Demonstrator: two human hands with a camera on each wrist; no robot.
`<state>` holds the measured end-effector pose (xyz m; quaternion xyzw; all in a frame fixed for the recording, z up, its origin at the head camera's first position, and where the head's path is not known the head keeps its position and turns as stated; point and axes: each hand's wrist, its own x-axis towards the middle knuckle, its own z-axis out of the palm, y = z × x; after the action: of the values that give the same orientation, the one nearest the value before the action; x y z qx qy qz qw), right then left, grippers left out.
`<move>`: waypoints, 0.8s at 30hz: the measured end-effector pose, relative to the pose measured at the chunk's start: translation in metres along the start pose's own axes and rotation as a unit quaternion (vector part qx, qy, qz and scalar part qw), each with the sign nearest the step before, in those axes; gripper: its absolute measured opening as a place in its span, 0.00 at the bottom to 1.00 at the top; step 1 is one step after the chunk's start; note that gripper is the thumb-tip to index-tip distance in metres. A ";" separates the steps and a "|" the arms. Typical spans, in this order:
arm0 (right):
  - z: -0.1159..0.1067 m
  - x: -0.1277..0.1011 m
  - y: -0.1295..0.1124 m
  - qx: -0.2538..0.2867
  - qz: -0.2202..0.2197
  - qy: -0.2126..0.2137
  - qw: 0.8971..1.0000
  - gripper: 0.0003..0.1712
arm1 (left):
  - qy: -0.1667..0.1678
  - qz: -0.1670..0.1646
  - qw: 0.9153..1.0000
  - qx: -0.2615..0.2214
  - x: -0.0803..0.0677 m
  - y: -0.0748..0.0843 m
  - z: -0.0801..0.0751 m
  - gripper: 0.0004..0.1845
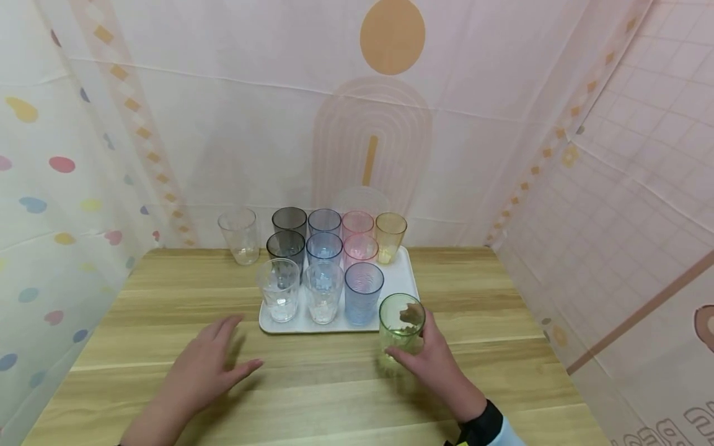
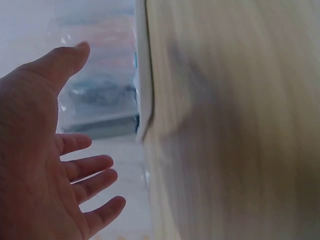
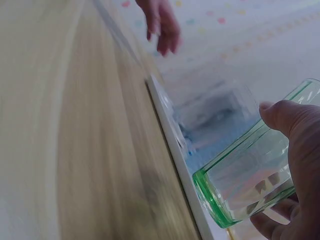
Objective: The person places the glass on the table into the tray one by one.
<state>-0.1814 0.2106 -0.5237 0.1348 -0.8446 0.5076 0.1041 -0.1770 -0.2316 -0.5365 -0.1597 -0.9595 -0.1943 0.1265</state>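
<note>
My right hand [image 1: 429, 362] grips a clear green tumbler [image 1: 397, 331], thumb on the near side and fingers around the far side. It is held at the front right corner of a white tray [image 1: 403, 282]; the right wrist view shows its thick green base [image 3: 215, 200] apparently raised off the table. My left hand [image 1: 203, 365] is off the tray's front left corner, fingers spread and touching nothing. On the tray, the front row has two clear tumblers [image 1: 280, 294] and a blue tumbler [image 1: 364, 297]. Behind are grey [image 1: 286, 248], blue, pink [image 1: 360, 249] and yellow tumblers [image 1: 390, 240].
One clear tumbler [image 1: 240, 238] stands apart on the wooden table [image 1: 312, 390], left of the tray's back. Patterned cloth [image 1: 268, 136] hangs right behind the table and along both sides.
</note>
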 end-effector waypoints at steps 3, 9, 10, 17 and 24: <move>-0.009 0.006 0.007 0.003 -0.001 0.011 1.000 0.54 | -0.006 -0.005 1.000 0.015 -0.005 -0.007 -0.002 0.56; -0.023 0.033 0.020 0.015 0.012 0.016 1.000 0.52 | -0.024 -0.010 0.999 0.025 -0.009 -0.010 -0.002 0.59; -0.024 0.040 0.022 0.018 0.018 0.015 1.000 0.52 | -0.024 -0.011 0.999 0.026 -0.009 -0.011 -0.002 0.59; -0.020 0.097 0.037 0.042 0.052 0.023 0.998 0.48 | -0.017 -0.016 0.999 0.023 -0.012 -0.012 0.000 0.58; -0.014 0.137 0.043 0.057 0.070 0.027 0.996 0.46 | -0.027 -0.027 0.999 0.012 -0.012 -0.011 -0.001 0.58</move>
<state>-0.3246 0.2256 -0.5099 0.0670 -0.8185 0.5644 0.0832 -0.1698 -0.2452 -0.5425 -0.1377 -0.9688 -0.1817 0.0970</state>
